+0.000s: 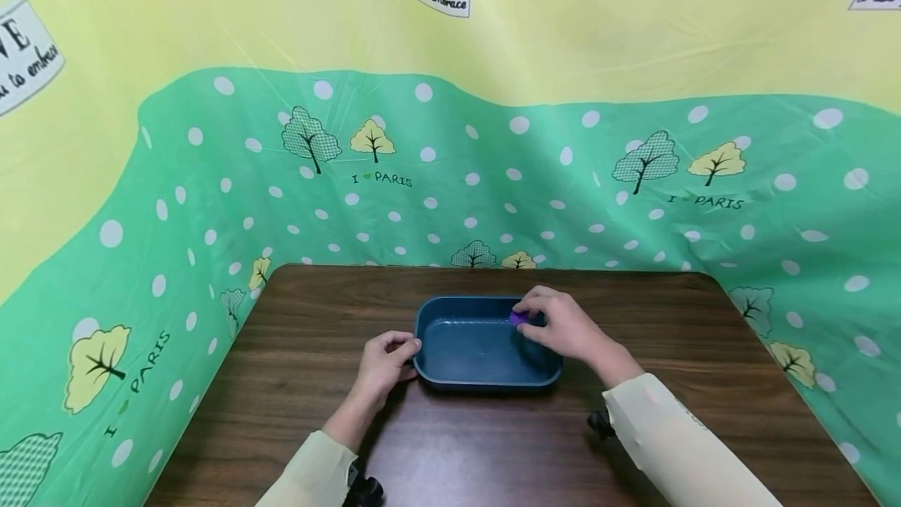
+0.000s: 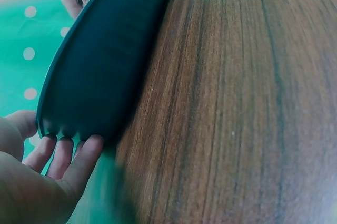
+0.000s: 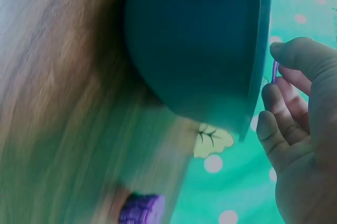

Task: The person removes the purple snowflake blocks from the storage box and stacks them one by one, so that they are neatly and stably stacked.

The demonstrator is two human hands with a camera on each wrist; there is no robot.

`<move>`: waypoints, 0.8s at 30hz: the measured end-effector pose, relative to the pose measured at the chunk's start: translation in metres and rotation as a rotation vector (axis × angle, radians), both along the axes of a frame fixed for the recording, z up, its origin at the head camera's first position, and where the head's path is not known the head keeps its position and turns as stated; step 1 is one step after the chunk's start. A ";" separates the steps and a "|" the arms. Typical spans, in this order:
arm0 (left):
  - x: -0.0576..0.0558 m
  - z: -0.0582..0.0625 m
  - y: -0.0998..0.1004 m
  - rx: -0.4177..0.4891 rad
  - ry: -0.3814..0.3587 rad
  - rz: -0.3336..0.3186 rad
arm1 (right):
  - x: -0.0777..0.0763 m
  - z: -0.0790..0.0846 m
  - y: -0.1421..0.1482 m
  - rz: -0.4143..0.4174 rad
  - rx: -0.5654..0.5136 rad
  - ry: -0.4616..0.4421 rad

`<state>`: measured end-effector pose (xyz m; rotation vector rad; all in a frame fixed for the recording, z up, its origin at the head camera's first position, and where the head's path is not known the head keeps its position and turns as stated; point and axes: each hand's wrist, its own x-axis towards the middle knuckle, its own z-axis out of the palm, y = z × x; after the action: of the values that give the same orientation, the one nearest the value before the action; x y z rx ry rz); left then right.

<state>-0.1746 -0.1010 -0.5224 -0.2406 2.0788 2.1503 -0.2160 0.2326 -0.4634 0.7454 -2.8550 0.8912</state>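
Observation:
A dark blue rectangular basin (image 1: 486,382) sits on the wooden table. At its left end, my left hand (image 1: 384,363) holds the rim, thumb on the edge and fingers against the outer wall (image 2: 95,76). Over the basin's right end, my right hand (image 1: 559,323) pinches a small purple piece (image 1: 518,318) between thumb and fingers. That piece shows only as a thin purple edge (image 3: 274,71) in the right wrist view, mostly hidden by the fingers. A ridged purple object (image 3: 141,210) stands on the table at the bottom of that view, partly cut off.
The dark wooden table (image 1: 450,452) extends around the basin. A green and yellow printed cloth (image 1: 493,147) hangs along its back and sides. Each forearm wears a light sleeve, with a small black camera (image 1: 364,489) strapped below the left one.

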 end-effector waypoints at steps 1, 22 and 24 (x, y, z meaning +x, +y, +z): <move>0.000 0.000 0.000 0.001 0.000 -0.001 | 0.000 0.000 0.003 -0.007 -0.003 -0.001; 0.000 0.002 0.000 -0.014 -0.006 0.011 | 0.005 0.000 0.066 -0.089 0.031 0.075; 0.001 0.002 0.000 -0.014 -0.007 0.011 | 0.006 -0.001 0.072 -0.096 0.043 0.079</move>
<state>-0.1740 -0.1006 -0.5207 -0.2617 2.0943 2.1385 -0.2100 0.3043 -0.4644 0.6271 -2.8217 0.7734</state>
